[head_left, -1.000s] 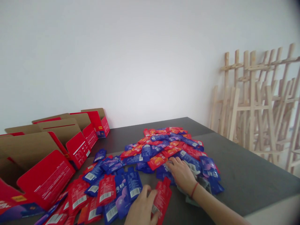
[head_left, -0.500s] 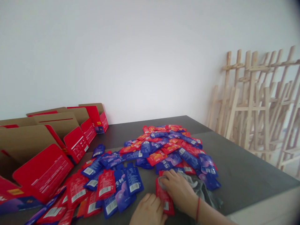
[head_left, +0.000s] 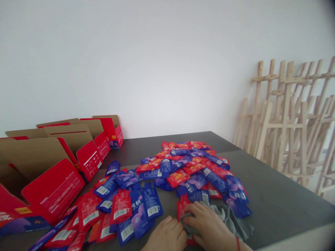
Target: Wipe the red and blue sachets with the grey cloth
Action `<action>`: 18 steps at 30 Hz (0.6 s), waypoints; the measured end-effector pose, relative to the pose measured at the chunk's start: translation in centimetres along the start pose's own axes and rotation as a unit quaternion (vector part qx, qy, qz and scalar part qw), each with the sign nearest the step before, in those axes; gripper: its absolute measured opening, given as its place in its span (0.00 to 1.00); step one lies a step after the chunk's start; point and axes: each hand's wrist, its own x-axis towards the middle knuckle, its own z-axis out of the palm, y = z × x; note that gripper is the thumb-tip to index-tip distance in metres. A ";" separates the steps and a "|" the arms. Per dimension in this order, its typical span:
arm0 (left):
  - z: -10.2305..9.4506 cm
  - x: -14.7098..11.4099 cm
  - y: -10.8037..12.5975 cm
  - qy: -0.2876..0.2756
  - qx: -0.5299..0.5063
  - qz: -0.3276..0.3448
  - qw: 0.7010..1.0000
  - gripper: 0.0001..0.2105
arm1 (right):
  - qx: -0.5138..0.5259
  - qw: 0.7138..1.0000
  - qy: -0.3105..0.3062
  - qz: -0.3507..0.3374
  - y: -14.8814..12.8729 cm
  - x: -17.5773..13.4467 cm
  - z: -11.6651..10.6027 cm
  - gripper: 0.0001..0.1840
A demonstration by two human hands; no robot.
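Note:
Under my hands a red spouted pouch (head_left: pixel 181 206) lies flat on the dark table, its lower part mostly covered. My right hand (head_left: pixel 209 225) is closed on a crumpled grey cloth (head_left: pixel 229 219) and presses it onto the pouch; the cloth trails off to the right. Close beside it, my left hand (head_left: pixel 167 235) has its fingers curled at the pouch's lower left edge, and its fingertips are partly hidden. A blue pouch (head_left: pixel 200 196) lies just beyond my right hand.
Red and blue pouches (head_left: pixel 193 167) are heaped beyond my hands. More pouches (head_left: pixel 121 209) lie to the left, by a row of open red cardboard boxes (head_left: pixel 56 191). Wooden easels (head_left: pixel 285 122) stand right of the table (head_left: pixel 272 188), and a white wall rises behind.
My right hand has drawn the cloth down the red pouch towards me, uncovering its spout end. My left hand stays by its lower edge. The view has shifted slightly left.

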 end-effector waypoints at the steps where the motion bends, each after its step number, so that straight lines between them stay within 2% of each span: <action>1: 0.0 0.0 0.0 0.002 0.001 0.004 1.000 0.10 | -0.013 1.000 0.010 0.020 -0.1 0.7 -0.2 0.17; 4: -0.1 -0.1 0.0 -0.004 0.000 0.005 1.000 0.09 | -0.062 0.994 0.030 0.088 -0.7 3.0 -1.0 0.16; 6: -0.2 -0.1 0.1 -0.021 -0.003 -0.002 1.000 0.07 | -0.078 0.993 0.026 0.087 -1.0 3.5 -1.4 0.14; 10: -0.7 0.4 0.1 -0.103 -0.021 -0.033 0.994 0.04 | -0.022 0.999 0.027 0.016 -0.1 1.6 -1.0 0.15; 12: -1.2 0.8 0.0 -0.146 -0.058 -0.067 0.985 0.09 | 0.027 0.997 0.063 0.032 1.0 0.1 -0.4 0.18; 13: -1.4 1.0 0.0 -0.150 -0.093 -0.098 0.979 0.12 | 0.045 0.994 0.088 0.053 1.6 -0.5 -0.2 0.18; 15: -1.6 1.2 0.0 -0.110 -0.203 -0.182 0.956 0.15 | 0.064 0.984 0.134 0.096 2.5 -1.3 0.2 0.20; 18: -1.4 1.3 0.1 -0.014 -0.369 -0.295 0.881 0.19 | 0.067 0.983 0.150 0.086 2.6 -1.6 0.5 0.24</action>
